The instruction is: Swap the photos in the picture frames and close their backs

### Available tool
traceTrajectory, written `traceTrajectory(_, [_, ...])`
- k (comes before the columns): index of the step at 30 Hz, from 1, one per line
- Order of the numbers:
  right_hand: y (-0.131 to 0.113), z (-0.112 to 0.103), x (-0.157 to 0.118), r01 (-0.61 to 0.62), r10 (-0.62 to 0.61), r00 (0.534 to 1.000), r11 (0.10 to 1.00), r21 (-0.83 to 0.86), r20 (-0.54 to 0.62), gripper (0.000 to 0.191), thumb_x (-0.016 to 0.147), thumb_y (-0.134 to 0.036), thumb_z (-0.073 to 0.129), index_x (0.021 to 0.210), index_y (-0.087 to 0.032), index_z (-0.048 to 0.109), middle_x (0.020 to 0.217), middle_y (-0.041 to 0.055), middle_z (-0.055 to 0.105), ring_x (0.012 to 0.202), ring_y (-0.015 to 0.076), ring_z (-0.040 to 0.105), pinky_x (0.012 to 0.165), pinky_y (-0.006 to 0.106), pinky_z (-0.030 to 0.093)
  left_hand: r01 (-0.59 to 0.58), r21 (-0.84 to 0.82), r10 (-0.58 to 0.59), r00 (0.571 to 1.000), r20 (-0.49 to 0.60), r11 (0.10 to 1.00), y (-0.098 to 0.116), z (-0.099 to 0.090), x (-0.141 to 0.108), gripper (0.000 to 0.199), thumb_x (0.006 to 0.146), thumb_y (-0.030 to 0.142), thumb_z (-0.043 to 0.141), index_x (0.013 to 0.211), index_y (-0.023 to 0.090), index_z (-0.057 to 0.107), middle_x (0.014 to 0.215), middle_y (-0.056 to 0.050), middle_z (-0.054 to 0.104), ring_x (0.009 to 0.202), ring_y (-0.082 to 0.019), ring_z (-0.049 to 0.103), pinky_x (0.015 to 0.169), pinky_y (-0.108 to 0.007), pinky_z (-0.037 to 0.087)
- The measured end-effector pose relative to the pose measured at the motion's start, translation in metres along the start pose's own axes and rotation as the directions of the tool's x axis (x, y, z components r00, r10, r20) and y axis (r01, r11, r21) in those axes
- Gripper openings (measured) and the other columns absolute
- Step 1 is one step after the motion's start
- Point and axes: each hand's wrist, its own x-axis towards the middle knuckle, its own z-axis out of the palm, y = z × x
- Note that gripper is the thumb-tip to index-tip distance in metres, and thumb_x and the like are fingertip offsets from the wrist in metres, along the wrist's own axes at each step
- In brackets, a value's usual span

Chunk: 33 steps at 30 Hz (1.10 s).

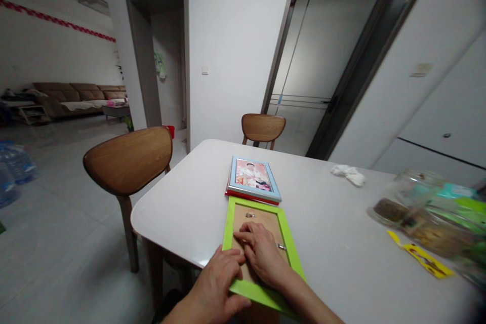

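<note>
A: Quick pass. Green frame (261,248) is lying face down on the white table (341,243), near edge, just left of centre, brown backing board showing.

B: Hands?

A: Left hand (218,278) is sitting on the near left corner of the frame, fingers curling over the green edge, thumb out on the near rail. So its grip is clamped on that frame edge. Right hand (261,250) is lying flat on the backing, fingers (245,237) together and pressing down, pointing left. No pinch there (grip is closed flat, holding nothing).

B: Are the hands touching each other?

A: Just beside each other, looks like touching at the fingertips, can't tell for sure.

B: Anything else near?

A: Blue frame (253,178) with a photo is lying face up just beyond the green one, stacked on a red frame (243,196), only its edge peeking out. Far right, a white cloth (349,174) is sitting crumpled. Right edge is showing glass jars (413,212), blurred, and a yellow tag (421,258) lying flat. Two wooden chairs: near chair (129,162) is standing at the left side, far chair (263,127) at the far end.
</note>
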Motion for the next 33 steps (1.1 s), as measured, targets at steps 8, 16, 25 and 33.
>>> traceTrajectory(8, [-0.002, -0.001, 0.000, -0.019, 0.019, 1.000, 1.000, 0.014, -0.006, 0.028, 0.073, -0.016, 0.041, 0.088, -0.025, 0.063, 0.084, 0.0029, 0.056, 0.084, 0.0171, 0.045, 0.073, 0.028, 0.031, -0.014, -0.039, 0.012, 0.999, -0.037, 0.999, 0.002, 0.001, -0.001, 0.029, 0.059, 0.022, 0.067, 0.082, 0.019, 0.050, 0.114, -0.005, 0.051, 0.109, -0.020, 0.041, 0.097, -0.036, 0.023])
traceTrajectory(16, [0.008, -0.004, 0.002, -0.017, 0.020, 0.999, 0.998, 0.059, -0.046, 0.026, 0.073, -0.021, 0.043, 0.091, -0.024, 0.062, 0.089, 0.0029, 0.060, 0.087, 0.0162, 0.050, 0.076, 0.027, 0.034, 0.006, -0.038, -0.007, 1.000, -0.016, 0.999, 0.007, -0.001, 0.000, 0.026, 0.058, 0.021, 0.067, 0.079, 0.018, 0.051, 0.113, -0.008, 0.052, 0.109, -0.022, 0.042, 0.096, -0.038, 0.026])
traceTrajectory(25, [0.049, -0.003, 0.045, -0.276, 0.274, 0.948, 0.961, 0.009, -0.160, 0.023, 0.073, -0.031, 0.045, 0.068, -0.020, 0.064, 0.071, 0.0039, 0.065, 0.068, 0.0156, 0.056, 0.061, 0.025, 0.036, 0.004, 0.012, -0.004, 1.000, -0.005, 1.000, 0.002, 0.002, 0.000, 0.031, 0.061, 0.031, 0.064, 0.086, 0.017, 0.052, 0.111, -0.013, 0.054, 0.111, -0.026, 0.041, 0.096, -0.046, 0.024])
traceTrajectory(33, [0.059, 0.003, 0.070, -0.500, 0.488, 0.852, 0.866, -0.020, -0.187, 0.015, 0.065, -0.032, 0.052, 0.066, -0.019, 0.059, 0.068, 0.0070, 0.063, 0.066, 0.0191, 0.056, 0.055, 0.027, 0.034, 0.028, 0.037, -0.027, 0.999, -0.021, 0.999, 0.003, 0.004, -0.001, 0.030, 0.062, 0.029, 0.061, 0.087, 0.018, 0.052, 0.115, -0.013, 0.051, 0.113, -0.025, 0.039, 0.097, -0.045, 0.023])
